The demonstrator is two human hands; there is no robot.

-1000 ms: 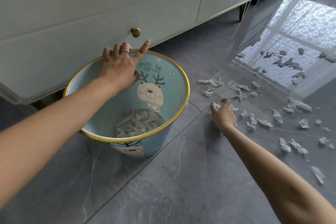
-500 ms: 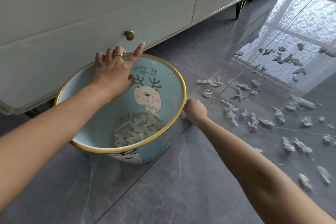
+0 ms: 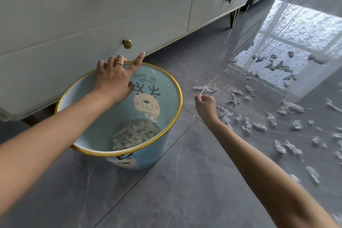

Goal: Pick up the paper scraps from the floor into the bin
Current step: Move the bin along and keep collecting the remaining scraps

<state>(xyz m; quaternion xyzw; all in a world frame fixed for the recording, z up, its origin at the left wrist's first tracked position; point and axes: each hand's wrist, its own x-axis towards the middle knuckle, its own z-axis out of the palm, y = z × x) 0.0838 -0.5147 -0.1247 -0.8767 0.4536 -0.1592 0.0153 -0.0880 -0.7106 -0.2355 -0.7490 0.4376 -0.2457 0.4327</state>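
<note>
While a heap of paper scraps (image 3: 137, 133) already sits in the blue bear-print bin (image 3: 166, 87), dozens more litter the grey floor tiles (image 3: 185, 181), so the job looks under half done. The left hand (image 3: 112, 79) grips the bin's far rim. The right hand (image 3: 205, 106) is curled; whether it pinches anything I cannot tell. Loose scraps (image 3: 259, 126) lie just beyond and right of it.

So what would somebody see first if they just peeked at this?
Probably the tipped blue bin with its gold rim and an antlered bear pictured inside, in front of the white drawers; the left hand grips its far rim. Then the white paper scraps strewn over the grey floor right of the bin. Between them hangs the right hand, fingers curled, seemingly pinching one scrap.
</note>
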